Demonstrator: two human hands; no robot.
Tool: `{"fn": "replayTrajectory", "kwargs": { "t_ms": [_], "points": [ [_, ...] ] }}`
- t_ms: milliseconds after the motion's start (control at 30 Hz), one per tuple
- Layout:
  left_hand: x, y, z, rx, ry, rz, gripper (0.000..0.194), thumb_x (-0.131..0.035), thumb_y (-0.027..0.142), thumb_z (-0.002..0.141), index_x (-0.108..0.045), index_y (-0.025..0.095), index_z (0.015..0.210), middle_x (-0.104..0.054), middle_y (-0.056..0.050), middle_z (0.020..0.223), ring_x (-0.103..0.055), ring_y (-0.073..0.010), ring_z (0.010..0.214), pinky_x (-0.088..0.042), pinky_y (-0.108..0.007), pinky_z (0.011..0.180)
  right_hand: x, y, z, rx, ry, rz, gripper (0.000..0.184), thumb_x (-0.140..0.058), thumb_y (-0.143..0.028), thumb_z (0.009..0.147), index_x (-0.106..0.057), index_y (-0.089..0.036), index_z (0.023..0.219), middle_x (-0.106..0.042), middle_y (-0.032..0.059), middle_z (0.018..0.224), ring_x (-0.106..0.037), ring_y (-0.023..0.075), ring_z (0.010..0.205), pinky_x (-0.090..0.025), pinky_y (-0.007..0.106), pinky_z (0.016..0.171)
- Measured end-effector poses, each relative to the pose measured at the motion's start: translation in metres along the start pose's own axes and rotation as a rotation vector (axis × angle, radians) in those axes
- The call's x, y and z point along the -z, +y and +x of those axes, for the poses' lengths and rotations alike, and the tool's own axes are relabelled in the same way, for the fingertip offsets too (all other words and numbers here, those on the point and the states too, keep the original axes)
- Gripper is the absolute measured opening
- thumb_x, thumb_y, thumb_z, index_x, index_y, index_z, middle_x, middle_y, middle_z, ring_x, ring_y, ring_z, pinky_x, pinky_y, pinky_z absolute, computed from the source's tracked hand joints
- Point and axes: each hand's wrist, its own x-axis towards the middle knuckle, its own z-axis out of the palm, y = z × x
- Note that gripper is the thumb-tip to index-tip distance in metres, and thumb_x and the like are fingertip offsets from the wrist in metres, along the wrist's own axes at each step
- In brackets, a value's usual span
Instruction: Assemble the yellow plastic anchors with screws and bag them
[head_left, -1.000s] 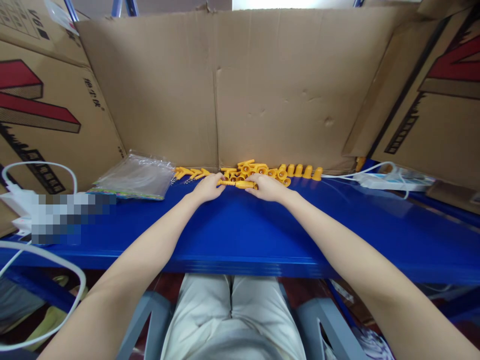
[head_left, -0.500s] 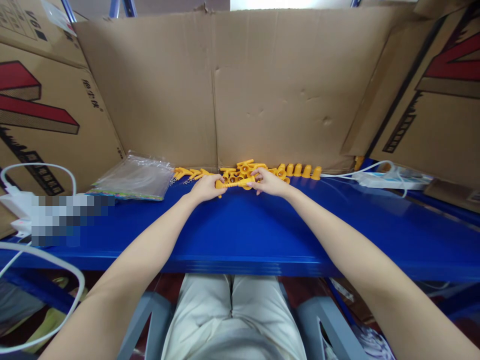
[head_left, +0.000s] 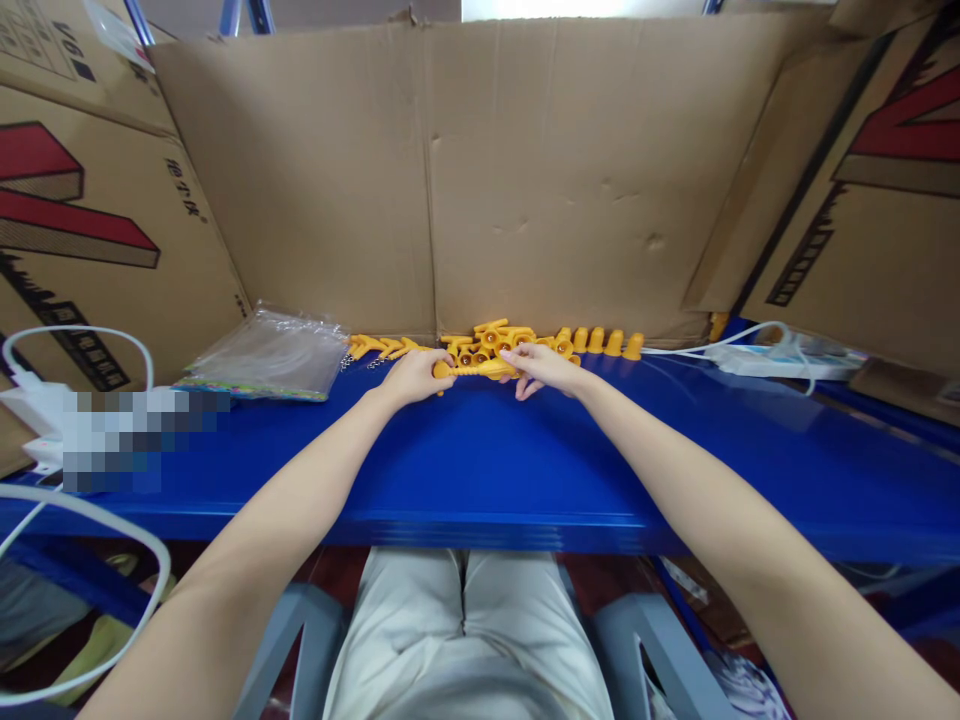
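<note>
My left hand (head_left: 415,377) is closed around the left end of a yellow plastic piece with a ridged shaft (head_left: 472,369). The piece lies level, low over the blue tabletop, and widens toward its right end. My right hand (head_left: 546,366) is at that wider end with its fingers apart, partly covering it; whether a fingertip touches it is hard to see. Just behind both hands is a heap of yellow plastic parts (head_left: 501,335), some cup-shaped with a small metal spot inside. Yellow branched pieces (head_left: 382,347) with little chains lie beyond my left hand.
Several yellow cups (head_left: 598,341) stand in a row to the right. Clear plastic bags (head_left: 266,352) lie on the left, near a white power strip (head_left: 45,420). A cardboard wall (head_left: 562,180) closes off the back. A white cable and flat box (head_left: 780,358) rest at right.
My right hand has loosened from the wider end of the yellow piece, its fingers spreading and lifting slightly. My left hand keeps its hold, almost unmoved.
</note>
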Motion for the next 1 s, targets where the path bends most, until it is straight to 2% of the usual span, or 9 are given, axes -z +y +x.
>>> {"fn": "replayTrajectory", "kwargs": {
  "t_ms": [133, 267, 367, 467, 600, 667, 767, 900, 1000],
  "points": [
    [0.000, 0.001, 0.000, 0.016, 0.015, -0.011, 0.023, -0.059, 0.034, 0.071, -0.066, 0.020, 0.087, -0.059, 0.003, 0.058, -0.052, -0.0134, 0.056, -0.033, -0.023, 0.055, 0.004, -0.001, -0.003, -0.025, -0.051, -0.008, 0.034, -0.051, -0.049, 0.089, -0.048, -0.017, 0.100, -0.069, 0.0071, 0.080, -0.061, 0.0111, 0.046, -0.051, 0.022, 0.039],
    [0.000, 0.000, -0.001, 0.020, 0.006, -0.025, 0.022, -0.057, 0.035, 0.072, -0.066, 0.020, 0.087, -0.061, 0.003, 0.058, -0.054, -0.0143, 0.058, -0.034, -0.024, 0.056, 0.013, 0.001, -0.004, -0.014, -0.206, 0.004, 0.038, -0.068, -0.032, 0.081, -0.048, -0.016, 0.108, -0.070, 0.0080, 0.092, -0.065, 0.0109, 0.059, -0.053, 0.019, 0.049],
    [0.000, -0.001, -0.001, 0.022, 0.015, -0.033, 0.023, -0.057, 0.035, 0.072, -0.065, 0.020, 0.088, -0.062, 0.002, 0.060, -0.055, -0.0146, 0.059, -0.035, -0.024, 0.056, 0.016, 0.002, -0.004, 0.004, -0.231, 0.009, 0.038, -0.072, -0.026, 0.078, -0.049, -0.016, 0.106, -0.071, 0.0080, 0.093, -0.066, 0.0104, 0.061, -0.052, 0.018, 0.052],
    [0.001, -0.002, -0.002, 0.006, 0.035, -0.041, 0.022, -0.058, 0.035, 0.072, -0.065, 0.020, 0.086, -0.063, 0.002, 0.062, -0.055, -0.0142, 0.059, -0.035, -0.024, 0.056, 0.015, 0.001, -0.004, 0.009, -0.242, 0.024, 0.026, -0.064, -0.036, 0.084, -0.055, -0.014, 0.093, -0.072, 0.0104, 0.091, -0.063, 0.0086, 0.056, -0.049, 0.017, 0.049],
    [0.001, -0.003, -0.002, -0.009, 0.046, -0.049, 0.023, -0.058, 0.035, 0.072, -0.065, 0.019, 0.087, -0.062, 0.003, 0.062, -0.054, -0.0138, 0.058, -0.035, -0.023, 0.057, 0.011, 0.000, -0.002, -0.024, -0.218, 0.041, 0.047, -0.043, -0.053, 0.092, -0.061, -0.010, 0.080, -0.071, 0.0116, 0.072, -0.055, 0.0074, 0.042, -0.042, 0.018, 0.039],
    [0.001, -0.003, -0.001, -0.007, 0.044, -0.052, 0.023, -0.058, 0.036, 0.072, -0.065, 0.019, 0.087, -0.061, 0.003, 0.062, -0.054, -0.0138, 0.058, -0.035, -0.024, 0.057, 0.009, 0.001, 0.000, -0.062, -0.193, 0.035, 0.057, -0.033, -0.056, 0.093, -0.061, -0.010, 0.076, -0.068, 0.0100, 0.061, -0.051, 0.0077, 0.037, -0.038, 0.019, 0.035],
    [0.000, -0.004, -0.001, -0.005, 0.036, -0.056, 0.023, -0.058, 0.036, 0.072, -0.064, 0.019, 0.087, -0.061, 0.003, 0.061, -0.053, -0.0138, 0.057, -0.034, -0.024, 0.057, 0.006, 0.003, 0.002, -0.102, -0.181, 0.013, 0.062, -0.027, -0.059, 0.093, -0.061, -0.010, 0.075, -0.066, 0.0092, 0.057, -0.049, 0.0079, 0.034, -0.034, 0.019, 0.033],
    [0.000, -0.003, -0.002, 0.009, 0.032, -0.049, 0.023, -0.059, 0.036, 0.071, -0.064, 0.019, 0.086, -0.060, 0.002, 0.062, -0.052, -0.0141, 0.057, -0.033, -0.024, 0.056, 0.008, 0.003, 0.001, -0.176, -0.234, 0.010, 0.070, -0.024, -0.067, 0.088, -0.062, -0.009, 0.086, -0.069, 0.0125, 0.066, -0.053, 0.0102, 0.037, -0.037, 0.020, 0.033],
    [-0.001, -0.001, -0.002, 0.019, 0.022, -0.037, 0.022, -0.058, 0.036, 0.072, -0.063, 0.020, 0.086, -0.059, 0.003, 0.059, -0.051, -0.0139, 0.056, -0.033, -0.024, 0.056, 0.013, 0.003, -0.002, -0.160, -0.256, 0.027, 0.054, -0.044, -0.061, 0.087, -0.060, -0.012, 0.101, -0.072, 0.0135, 0.088, -0.061, 0.0115, 0.051, -0.045, 0.020, 0.041]
  ]
}}
